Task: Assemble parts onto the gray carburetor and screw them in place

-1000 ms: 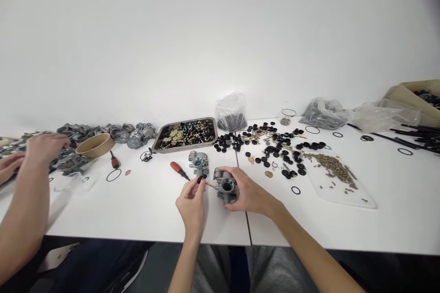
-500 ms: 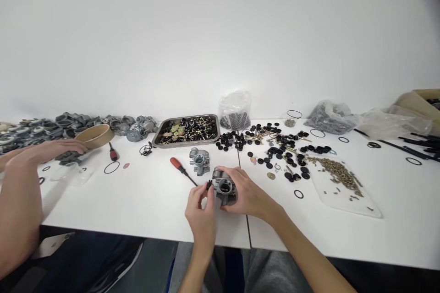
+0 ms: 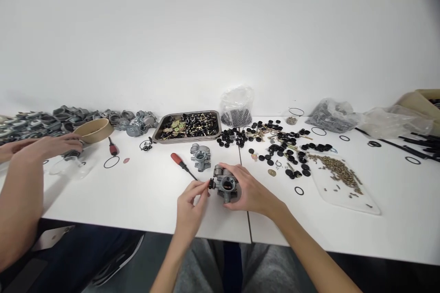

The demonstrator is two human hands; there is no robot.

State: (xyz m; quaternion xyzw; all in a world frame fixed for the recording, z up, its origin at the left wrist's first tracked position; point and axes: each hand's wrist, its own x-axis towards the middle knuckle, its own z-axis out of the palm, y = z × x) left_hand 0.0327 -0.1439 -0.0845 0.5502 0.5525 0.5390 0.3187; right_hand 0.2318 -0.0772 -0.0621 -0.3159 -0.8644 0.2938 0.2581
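Observation:
A grey metal carburetor (image 3: pixel 227 185) is gripped from its right side by my right hand (image 3: pixel 250 188), the thumb below and fingers over the top. At its left side sits a small black knob (image 3: pixel 211 184), which my left hand (image 3: pixel 192 201) pinches between thumb and fingertips. Just behind my hands a second carburetor (image 3: pixel 200 157) stands on the table. A screwdriver with a red handle (image 3: pixel 178 159) lies to the left of it, its shaft pointing toward my left hand.
A metal tray (image 3: pixel 187 127) of small parts stands at the back. Black caps (image 3: pixel 275 149) and brass screws (image 3: pixel 338 171) on a white sheet lie to the right. At left, a co-worker's hand (image 3: pixel 63 144) works by a tan ring-shaped container (image 3: pixel 94 131), with heaped carburetor bodies (image 3: pixel 65 116) behind.
My left hand has shifted slightly left and its wrist has turned, leaving the black knob in plainer view. My right hand still holds the carburetor. The co-worker's hand has moved a little.

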